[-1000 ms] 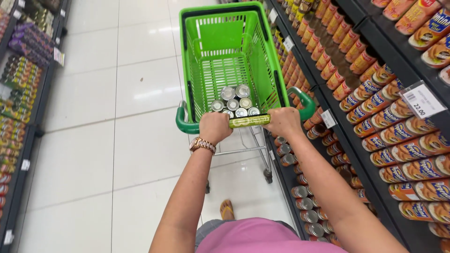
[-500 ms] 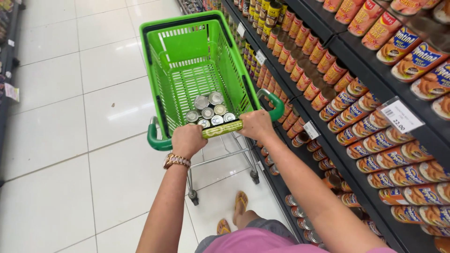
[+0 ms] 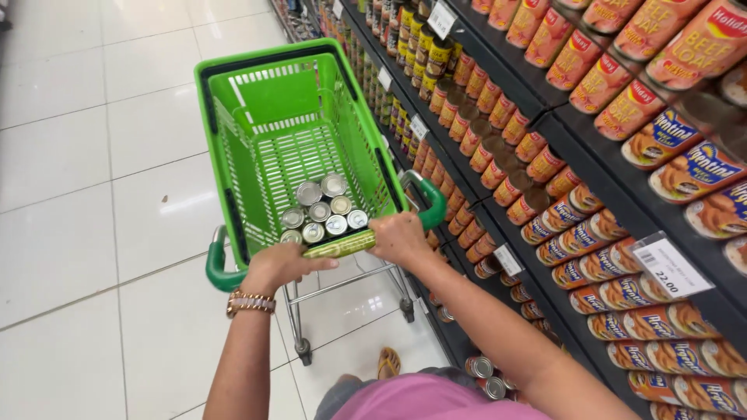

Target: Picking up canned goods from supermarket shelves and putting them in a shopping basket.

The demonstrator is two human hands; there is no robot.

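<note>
Tiled aisle; both hands curled over cart handle

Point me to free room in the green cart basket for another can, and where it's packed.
Bare mesh fills the far half of the green basket, bordered by the front wall and both side walls. The near end is crowded: the silver cans cluster against the handle, where the left hand and right hand grip. The shelves on the right are full.

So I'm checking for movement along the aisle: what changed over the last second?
The green cart has swung to point more up-left and sits nearer the can shelves. Both hands, left and right, stay on its handle; the cans inside haven't shifted.
</note>
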